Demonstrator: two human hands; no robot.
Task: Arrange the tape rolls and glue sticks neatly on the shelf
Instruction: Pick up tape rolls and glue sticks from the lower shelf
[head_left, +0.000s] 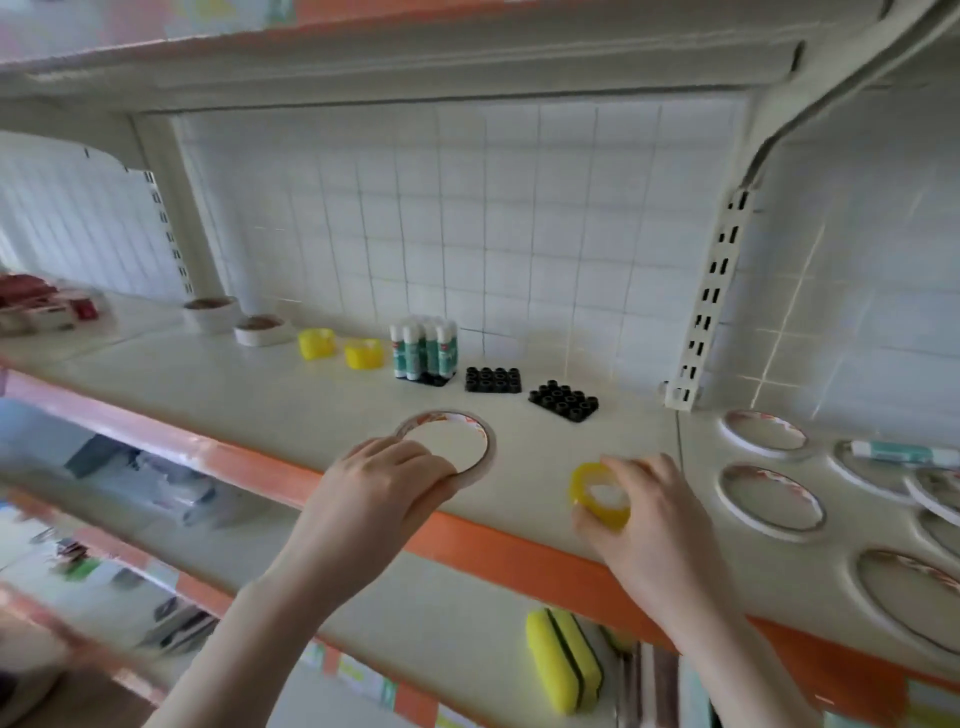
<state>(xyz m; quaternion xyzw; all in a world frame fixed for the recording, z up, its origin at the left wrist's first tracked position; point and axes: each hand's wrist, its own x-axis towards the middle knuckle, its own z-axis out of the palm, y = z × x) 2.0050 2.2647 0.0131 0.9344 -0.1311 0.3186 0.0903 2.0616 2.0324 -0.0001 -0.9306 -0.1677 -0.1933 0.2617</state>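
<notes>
Cream shelf (260, 395): metal, with an orange front edge; carries all items listed below.
Left hand (384, 488): at the front edge, left of centre; fingers curled over the near rim of the large tape roll, gripping it.
Large tape roll (480, 434): thin white ring with red print, lying flat on the shelf just behind the front edge, under the left hand's fingers.
Right hand (649, 525): at the front edge, right of centre; fingers and thumb pinch the yellow tape roll.
Yellow tape roll (597, 493): small, tilted, held at the front edge; whether it touches the shelf cannot be told.
Yellow rolls at rear (340, 348): two, side by side near the back edge, left of centre.
Glue sticks (423, 351): white and green, upright in a tight block near the back edge, just right of the two yellow rolls.
Black trays (527, 389): two slotted holders, near each other, right of the glue sticks.
White tape rolls, far left (236, 322): two thicker rolls near the back edge.
Ring rolls, right section (769, 499): several large thin rolls lying flat, some overlapping; one single glue stick (904, 453) lies across them.
Yellow sponge (563, 660): on the lower shelf, below the right hand.
</notes>
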